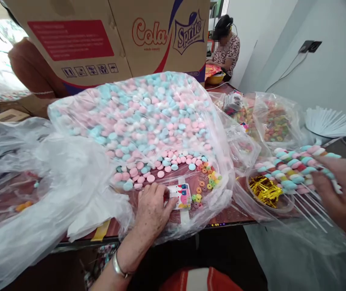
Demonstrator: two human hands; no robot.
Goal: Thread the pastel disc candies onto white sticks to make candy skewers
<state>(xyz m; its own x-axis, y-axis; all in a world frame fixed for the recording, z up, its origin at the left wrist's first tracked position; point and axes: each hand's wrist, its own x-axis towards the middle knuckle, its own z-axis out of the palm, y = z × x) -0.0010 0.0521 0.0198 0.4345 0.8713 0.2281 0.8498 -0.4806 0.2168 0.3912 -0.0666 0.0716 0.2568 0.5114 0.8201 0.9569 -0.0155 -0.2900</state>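
Observation:
My left hand [153,206], with a silver bangle at the wrist, is closed on a small stack of printed cards [182,196] at the table's front. Thumb and fingers grip the stack's left side. Pink, blue and white candies [160,167] spill from a big clear bag just behind it. Small ring-shaped candies [201,188] lie to the right of the cards. At the far right, my right hand [344,190] is blurred at a pile of candy skewers [294,173]; whether its fingers grip one is unclear. Under the skewers sits a round tub [283,205] with gold twist ties [265,190].
A large cardboard box [124,40] stands behind the candy bag [148,109]. Crumpled plastic [78,161] covers the left side. Another bag of ring candies [276,121] and white sticks [332,121] lie at the back right. A person [226,50] sits beyond.

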